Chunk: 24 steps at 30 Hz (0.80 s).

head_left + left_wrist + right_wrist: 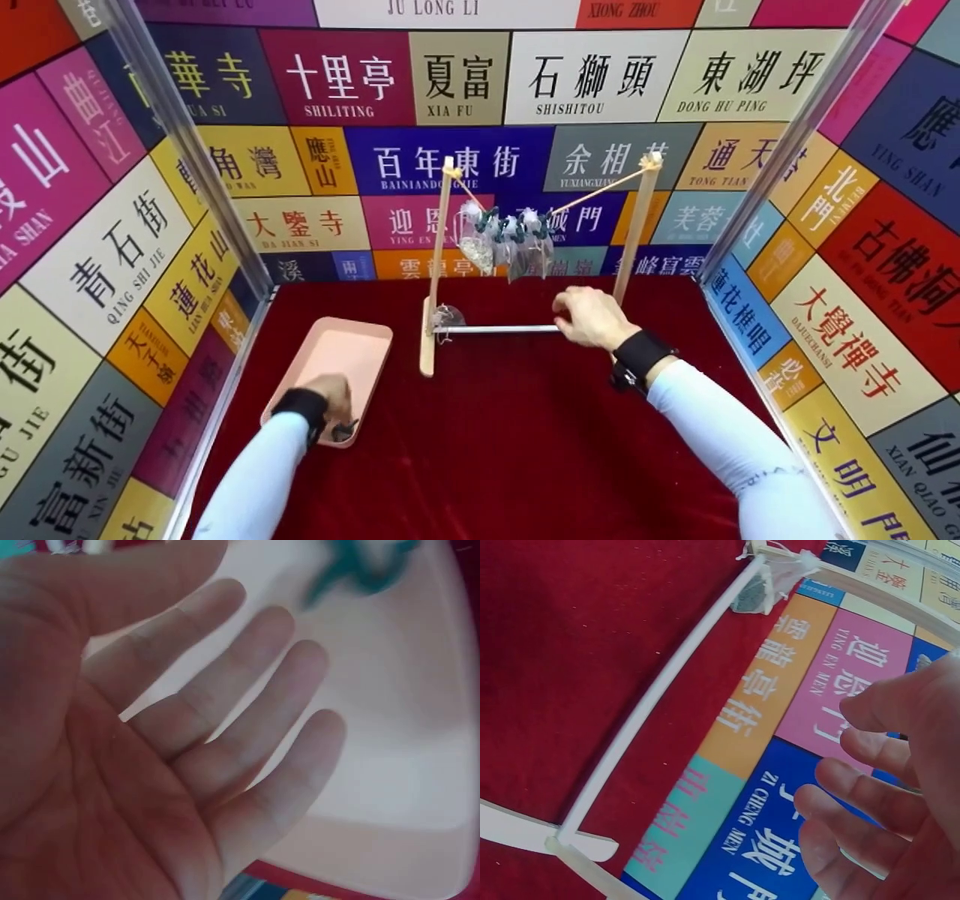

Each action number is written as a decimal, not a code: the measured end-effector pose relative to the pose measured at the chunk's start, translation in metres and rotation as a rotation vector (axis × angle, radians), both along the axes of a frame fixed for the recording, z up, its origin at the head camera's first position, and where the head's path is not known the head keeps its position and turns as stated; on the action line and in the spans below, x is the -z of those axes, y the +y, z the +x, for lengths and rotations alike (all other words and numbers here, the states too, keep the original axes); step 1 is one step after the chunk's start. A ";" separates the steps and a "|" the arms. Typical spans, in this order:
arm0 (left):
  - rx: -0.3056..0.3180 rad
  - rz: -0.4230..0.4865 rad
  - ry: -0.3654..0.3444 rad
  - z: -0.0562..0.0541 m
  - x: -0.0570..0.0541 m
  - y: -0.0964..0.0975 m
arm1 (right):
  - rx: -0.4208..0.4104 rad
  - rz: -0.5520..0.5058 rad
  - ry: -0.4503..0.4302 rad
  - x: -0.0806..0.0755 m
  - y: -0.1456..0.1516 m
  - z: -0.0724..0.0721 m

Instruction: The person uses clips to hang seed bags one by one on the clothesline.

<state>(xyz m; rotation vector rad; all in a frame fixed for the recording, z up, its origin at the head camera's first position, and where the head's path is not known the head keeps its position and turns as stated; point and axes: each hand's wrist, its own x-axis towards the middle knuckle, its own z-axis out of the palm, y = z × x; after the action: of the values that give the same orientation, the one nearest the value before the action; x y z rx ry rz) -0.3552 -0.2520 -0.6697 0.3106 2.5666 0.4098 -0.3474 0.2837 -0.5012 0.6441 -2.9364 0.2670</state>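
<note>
My left hand [335, 396] is over the near end of a pink tray [346, 341], fingers relaxed and holding nothing. Beyond its fingertips in the left wrist view lies a small blurred teal-green piece [364, 570] whose kind I cannot tell. My right hand [592, 318] is near the right end of the white crossbar [495, 328] of a wooden frame. Seen in the right wrist view, its loosely bent fingers [855, 787] hold nothing. Several small clear bags [514, 244] with dark green pieces at their tops hang on a string between the frame's posts.
One more small clear bag [754, 596] is at the foot of the left post [440, 247]. The right post [637, 225] rises behind my right hand. Dark red cloth [480, 450] covers the table, and panels with printed signs [457, 161] stand around it.
</note>
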 end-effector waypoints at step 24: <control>-0.177 0.021 0.430 0.043 -0.003 0.019 | -0.036 0.056 -0.082 0.025 -0.007 0.014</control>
<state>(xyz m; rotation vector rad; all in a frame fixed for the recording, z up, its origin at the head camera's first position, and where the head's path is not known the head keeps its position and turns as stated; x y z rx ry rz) -0.3126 -0.2328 -0.6672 0.1939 3.0267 0.4766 -0.3331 0.2767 -0.5259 0.7111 -3.0233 0.2201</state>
